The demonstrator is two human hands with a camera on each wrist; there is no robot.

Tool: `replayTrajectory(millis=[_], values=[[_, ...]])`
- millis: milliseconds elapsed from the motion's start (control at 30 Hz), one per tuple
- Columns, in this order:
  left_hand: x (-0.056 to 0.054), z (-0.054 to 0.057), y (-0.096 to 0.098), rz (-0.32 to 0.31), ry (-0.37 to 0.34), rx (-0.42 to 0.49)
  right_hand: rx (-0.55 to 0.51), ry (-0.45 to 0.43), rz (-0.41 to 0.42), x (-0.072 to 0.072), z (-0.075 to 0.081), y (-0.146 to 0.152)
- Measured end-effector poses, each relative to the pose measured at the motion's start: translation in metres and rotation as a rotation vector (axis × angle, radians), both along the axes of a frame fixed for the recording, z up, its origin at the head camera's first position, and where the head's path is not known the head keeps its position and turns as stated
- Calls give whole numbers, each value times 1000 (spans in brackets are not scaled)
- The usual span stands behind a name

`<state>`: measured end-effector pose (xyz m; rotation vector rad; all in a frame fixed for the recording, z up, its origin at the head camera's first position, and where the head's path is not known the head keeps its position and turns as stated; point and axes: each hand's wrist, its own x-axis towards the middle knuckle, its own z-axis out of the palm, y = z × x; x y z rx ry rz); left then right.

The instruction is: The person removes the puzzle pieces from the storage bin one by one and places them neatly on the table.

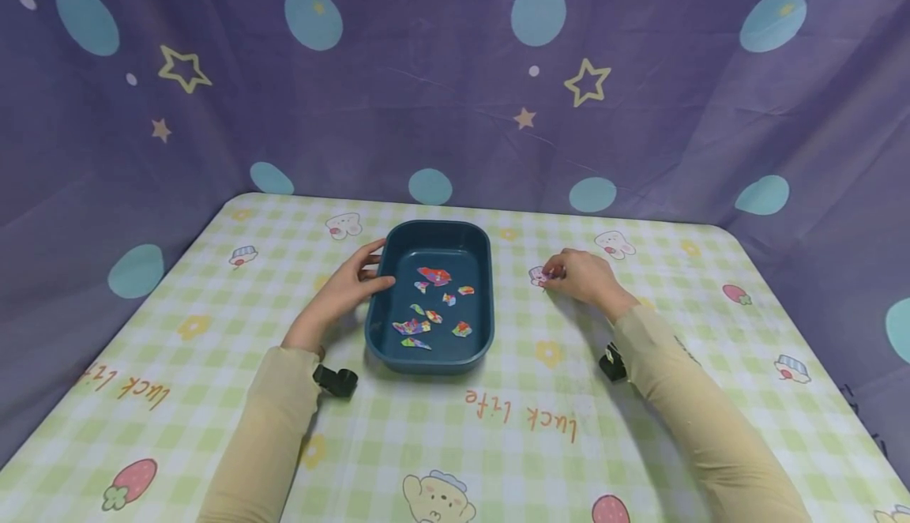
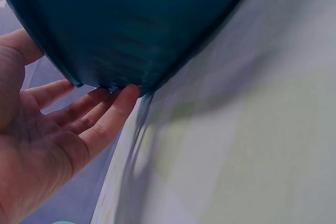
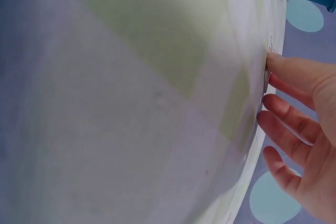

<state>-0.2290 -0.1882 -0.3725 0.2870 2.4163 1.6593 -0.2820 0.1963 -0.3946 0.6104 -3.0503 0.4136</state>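
A dark teal rectangular tray [image 1: 430, 367] stands on the table with several small, irregular, brightly coloured scraps [image 1: 412, 327] lying flat inside. At the tray's left side, my left hand [image 1: 344, 290] holds the wall, its thumb over the rim and the other fingers against the outside. The left wrist view shows those fingertips [image 2: 128, 97] touching the tray's underside edge. To the right of the tray, my right hand [image 1: 584, 276] pinches a small, thin purplish scrap [image 1: 552, 273] at the tabletop, between thumb and index finger; the fingers hide most of it.
A green-and-white checked tablecloth [image 1: 512, 444] with printed cartoons and lettering covers the table. Behind it hangs a purple curtain [image 1: 441, 104] with stars and blue ovals. A black wrist device [image 1: 336, 381] sits at the left cuff, another wrist device [image 1: 613, 363] at the right.
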Motion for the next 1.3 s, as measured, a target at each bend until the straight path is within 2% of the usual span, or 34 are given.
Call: replayTrajectory(millis=[67,233,500,700,967,1300], values=[[0,0,0,0,-3,-3,1,-8,-4,0,0,0],[-9,-14,-5,10,20,-27,-1,-17,-12,-1,0,0],[-8,-12,-5,10,2,-13,-22,-17,-26,0,3,-1],[-7,-10,-6,13,-1,-6,-40,19,-13,2,13,-11],[-9,-14,-6,10,11,-24,-28,96,113,12,35,-36],[-8,-14,-4,19,3,-36,-26,191,209,24,48,-56]])
